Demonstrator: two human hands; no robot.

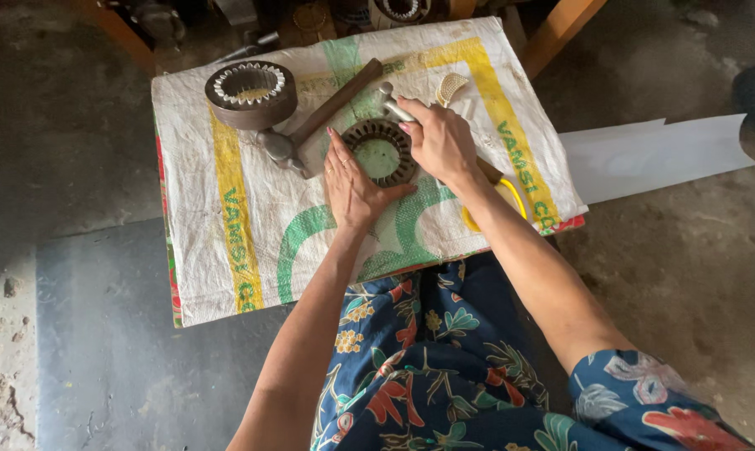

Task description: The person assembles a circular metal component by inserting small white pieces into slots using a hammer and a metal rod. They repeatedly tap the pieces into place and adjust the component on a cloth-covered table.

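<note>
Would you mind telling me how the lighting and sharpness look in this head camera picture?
Head view: soft daylight falls on the woven sack cover and both hands, left hand and right hand, without glare; the toothed ring is sharp; the floor at left lies in shadow; the top edge is dim.

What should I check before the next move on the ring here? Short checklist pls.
1. Left hand flat on ring: ok.
2. Right hand gripping metal tool: ok.
3. Tool tip seated in ring: cannot tell, hand hides it.
4. Hammer beside ring, not touching the hands: ok.
5. Second ring apart at far left: ok.
6. Sack lies flat under ring: ok.
</note>
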